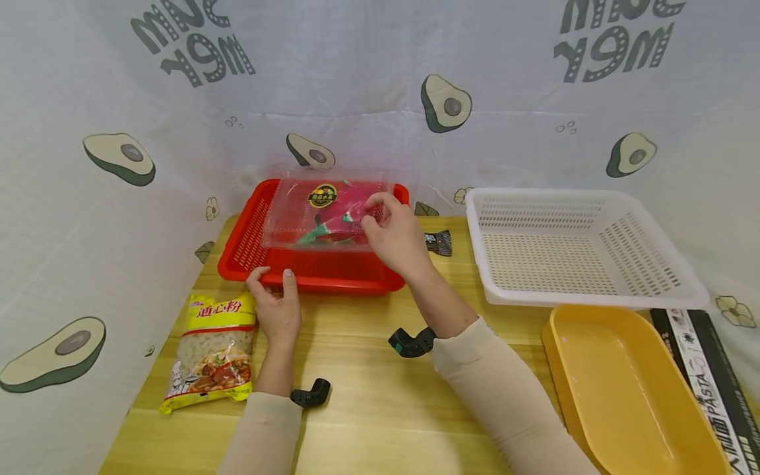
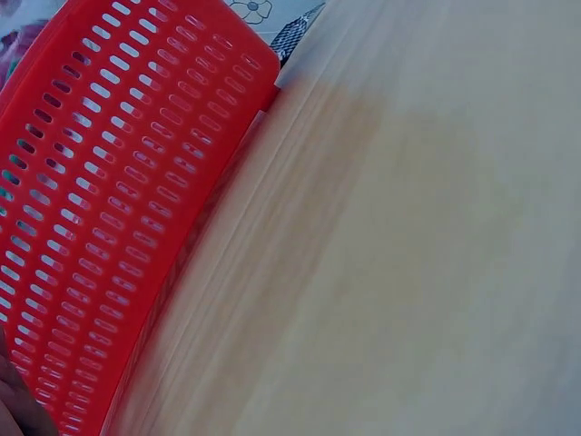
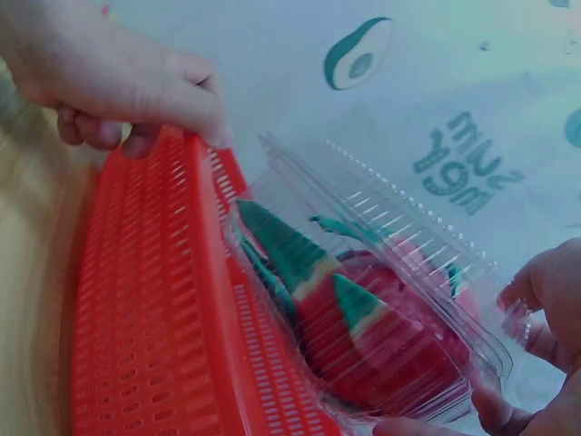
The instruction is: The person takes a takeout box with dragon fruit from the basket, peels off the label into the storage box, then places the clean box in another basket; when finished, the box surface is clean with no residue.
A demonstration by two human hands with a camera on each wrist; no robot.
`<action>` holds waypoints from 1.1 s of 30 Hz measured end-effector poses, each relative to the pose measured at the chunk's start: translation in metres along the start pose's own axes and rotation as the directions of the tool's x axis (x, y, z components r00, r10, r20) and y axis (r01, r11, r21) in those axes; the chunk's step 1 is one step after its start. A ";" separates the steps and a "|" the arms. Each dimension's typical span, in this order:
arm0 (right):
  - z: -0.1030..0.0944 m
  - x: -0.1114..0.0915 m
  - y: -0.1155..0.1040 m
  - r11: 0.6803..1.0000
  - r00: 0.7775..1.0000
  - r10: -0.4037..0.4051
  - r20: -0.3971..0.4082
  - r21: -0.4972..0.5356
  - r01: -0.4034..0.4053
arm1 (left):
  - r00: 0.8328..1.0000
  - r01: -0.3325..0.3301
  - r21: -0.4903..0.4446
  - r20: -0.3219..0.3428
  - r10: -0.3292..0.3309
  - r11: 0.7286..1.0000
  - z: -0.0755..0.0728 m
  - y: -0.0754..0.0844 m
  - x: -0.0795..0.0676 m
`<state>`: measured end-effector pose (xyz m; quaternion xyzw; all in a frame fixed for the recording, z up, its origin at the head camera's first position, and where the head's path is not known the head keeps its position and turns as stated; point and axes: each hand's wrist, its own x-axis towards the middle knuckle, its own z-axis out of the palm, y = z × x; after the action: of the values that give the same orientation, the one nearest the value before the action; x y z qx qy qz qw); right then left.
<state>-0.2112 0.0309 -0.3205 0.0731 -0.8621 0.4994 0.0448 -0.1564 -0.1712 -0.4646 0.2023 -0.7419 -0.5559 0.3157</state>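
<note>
A clear plastic fruit box (image 1: 287, 211) with a black and gold label lies tilted in the red basket (image 1: 332, 284). Pink-red dragon fruit (image 3: 390, 359) with green tips shows through its plastic. My right hand (image 1: 396, 237) pinches the box at its right side, thumb and fingers at the edge. At the basket's near left rim, my left hand (image 1: 278, 313) grips the edge, thumb over the top and fingers curled outside, as the right wrist view shows. The left wrist view holds mostly the basket's slotted wall (image 2: 118, 200).
A yellow macaroni bag (image 1: 214, 349) lies left of my left hand. A small dark packet (image 1: 438, 243) sits right of the red basket. Farther right are a white basket (image 1: 483, 264), a yellow tray (image 1: 629, 389) and a black-and-white pasta box (image 1: 703, 376). Patterned cloth hangs behind.
</note>
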 end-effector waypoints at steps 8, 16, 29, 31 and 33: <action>-0.019 -0.026 0.004 0.986 0.995 0.061 -0.074 0.157 -0.049 | 1.000 0.013 0.016 -0.009 -0.013 1.000 -0.001 -0.002 0.001; -0.035 -0.050 0.013 0.971 0.991 0.044 -0.127 0.240 -0.012 | 0.999 0.041 0.023 -0.009 -0.041 0.999 -0.003 -0.001 -0.001; -0.056 -0.095 0.027 0.953 0.982 0.067 -0.175 0.302 -0.011 | 1.000 0.030 0.028 0.001 -0.030 0.999 -0.002 0.002 0.000; -0.058 -0.102 0.030 0.951 0.981 0.065 -0.182 0.310 -0.005 | 1.000 0.028 0.040 0.000 -0.028 0.999 -0.002 0.003 0.000; -0.059 -0.108 0.033 0.950 0.980 0.061 -0.191 0.313 0.002 | 1.000 0.026 0.047 -0.004 -0.025 0.999 -0.001 0.003 0.000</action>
<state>-0.1099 0.1074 -0.3359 0.0161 -0.7646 0.6347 0.1110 -0.1553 -0.1709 -0.4615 0.2200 -0.7517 -0.5419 0.3049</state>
